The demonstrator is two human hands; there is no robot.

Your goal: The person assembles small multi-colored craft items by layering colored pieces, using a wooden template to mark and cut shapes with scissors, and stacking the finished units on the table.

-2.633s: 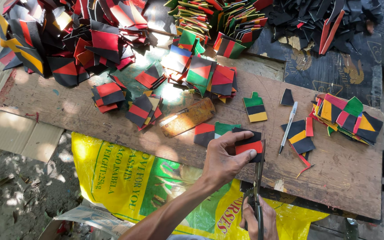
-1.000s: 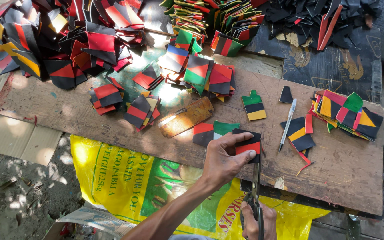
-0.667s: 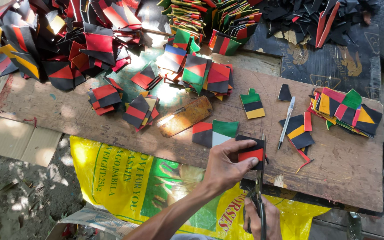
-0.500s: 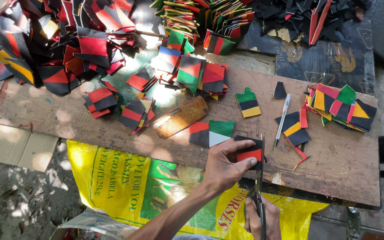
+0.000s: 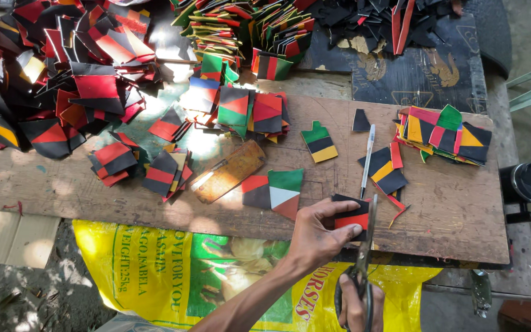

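Pinching the small black-and-red cut patch (image 5: 351, 216) flat in my left hand (image 5: 314, 237) at the near edge of the wooden desk (image 5: 450, 209), I should keep my fingertips clear of the blades. My right hand (image 5: 354, 304) grips the metal scissors (image 5: 367, 246), which stand against the patch's right edge; short, steady snips along that edge would cut cleanest.

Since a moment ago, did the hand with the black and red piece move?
No. The left hand still pinches the black and red piece at the wooden board's near edge, just below the pen.

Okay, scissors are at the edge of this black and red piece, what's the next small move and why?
Probably close the scissors to trim the right edge. The left hand pins the black and red piece at the board's front edge, the blades sit along its right side, and the right hand grips the handles.
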